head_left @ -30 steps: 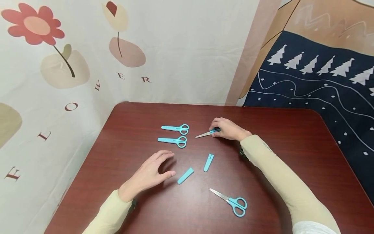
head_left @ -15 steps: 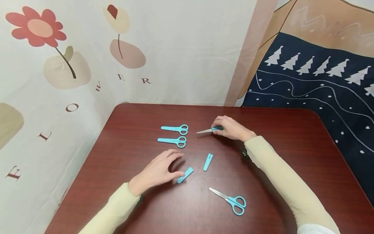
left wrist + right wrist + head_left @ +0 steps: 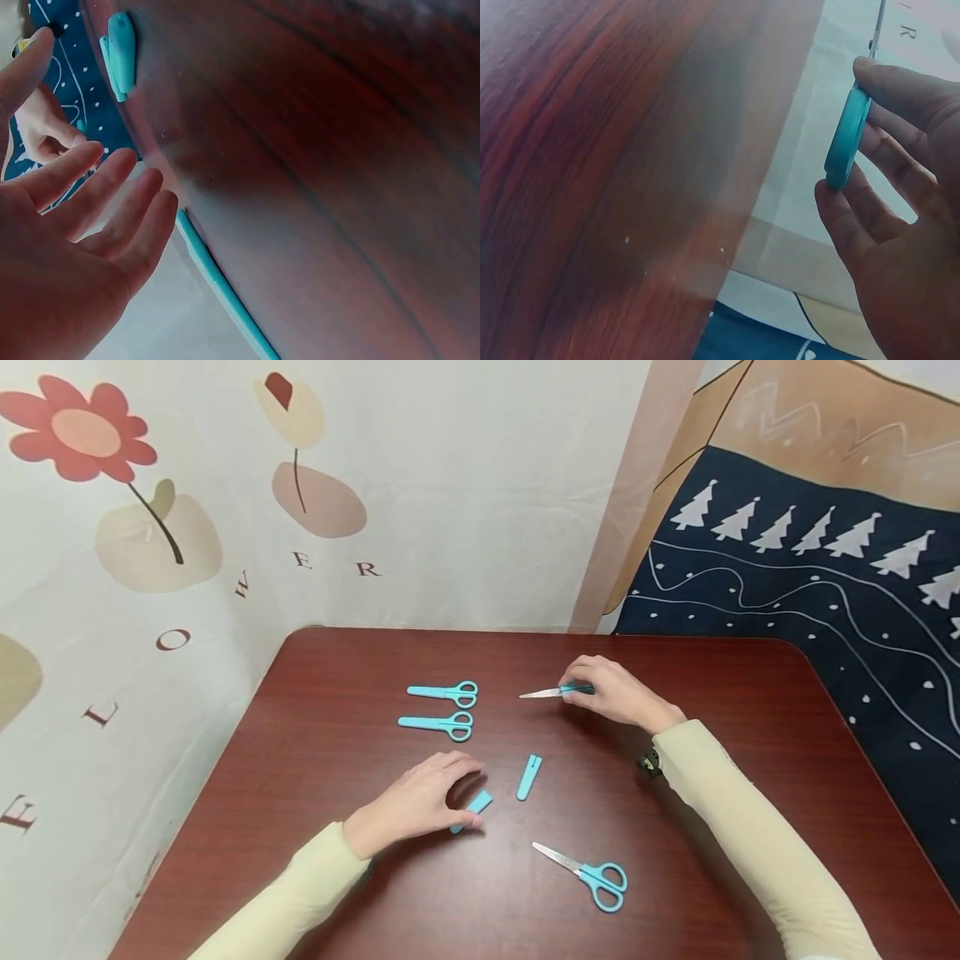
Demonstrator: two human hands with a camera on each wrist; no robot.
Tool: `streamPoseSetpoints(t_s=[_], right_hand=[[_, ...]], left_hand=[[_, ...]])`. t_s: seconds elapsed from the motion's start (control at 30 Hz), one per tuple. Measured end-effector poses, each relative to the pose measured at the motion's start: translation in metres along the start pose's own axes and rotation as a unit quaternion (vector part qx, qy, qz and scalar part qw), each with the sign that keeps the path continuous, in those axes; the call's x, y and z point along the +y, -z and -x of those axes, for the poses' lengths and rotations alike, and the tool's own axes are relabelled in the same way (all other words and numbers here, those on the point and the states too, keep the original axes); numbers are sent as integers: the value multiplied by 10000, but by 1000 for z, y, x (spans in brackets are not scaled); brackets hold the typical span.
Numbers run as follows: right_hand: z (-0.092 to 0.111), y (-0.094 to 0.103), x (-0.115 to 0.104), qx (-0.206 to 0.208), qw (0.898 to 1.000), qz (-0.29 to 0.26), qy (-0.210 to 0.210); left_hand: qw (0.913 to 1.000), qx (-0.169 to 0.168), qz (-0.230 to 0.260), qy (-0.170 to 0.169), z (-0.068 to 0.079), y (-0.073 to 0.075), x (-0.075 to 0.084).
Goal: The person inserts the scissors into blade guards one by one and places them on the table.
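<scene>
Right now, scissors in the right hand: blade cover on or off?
Off. The scissors in the right hand show bare metal blades in the head view.

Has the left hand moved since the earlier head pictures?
Yes, rightward: the bare left hand, earlier left of the nearest narrow turquoise plastic sheath, now partly overlaps that unmoved sheath in the head view.

My table [image 3: 330, 693], back to front
The far sheathed scissors [image 3: 450, 693] lie behind the near sheathed scissors [image 3: 442, 724], both beyond my left hand [image 3: 411, 802]. Right of them, my right hand [image 3: 618, 692] holds the unsheathed scissors [image 3: 564, 691]. One cover [image 3: 480, 802] lies partly beneath my left thumb [image 3: 462, 818]; the second cover [image 3: 528, 777] just right of it. The fourth scissors [image 3: 588, 872] lie nearest me, right of both covers.
</scene>
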State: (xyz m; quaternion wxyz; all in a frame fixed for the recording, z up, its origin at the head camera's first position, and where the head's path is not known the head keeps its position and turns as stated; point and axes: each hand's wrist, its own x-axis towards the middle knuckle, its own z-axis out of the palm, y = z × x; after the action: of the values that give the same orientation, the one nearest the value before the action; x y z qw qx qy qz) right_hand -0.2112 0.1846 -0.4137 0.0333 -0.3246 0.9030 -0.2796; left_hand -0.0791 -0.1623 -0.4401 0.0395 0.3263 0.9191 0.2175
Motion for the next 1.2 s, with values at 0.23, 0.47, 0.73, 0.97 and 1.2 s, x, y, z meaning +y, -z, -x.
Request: streamPoseSetpoints(t_s=[0.23, 0.47, 0.73, 0.97, 1.2], right_hand=[[17, 9, -1, 145, 9999, 45, -64], [29, 13, 1, 290, 9995, 123, -42], [39, 12, 0, 273, 9995, 107, -132], [47, 10, 1, 282, 9994, 97, -188], [53, 10, 3, 338, 9990, 174, -223]], left_hand=[[9995, -284, -25, -146, 2, -2, -2], [9981, -386, 1, -474, 3, -4, -8], [9972, -389, 132, -625, 3, -3, -14], [9970, -501, 137, -566, -2, -1, -12], [9951, -673, 435, -583, -6, -2, -13]])
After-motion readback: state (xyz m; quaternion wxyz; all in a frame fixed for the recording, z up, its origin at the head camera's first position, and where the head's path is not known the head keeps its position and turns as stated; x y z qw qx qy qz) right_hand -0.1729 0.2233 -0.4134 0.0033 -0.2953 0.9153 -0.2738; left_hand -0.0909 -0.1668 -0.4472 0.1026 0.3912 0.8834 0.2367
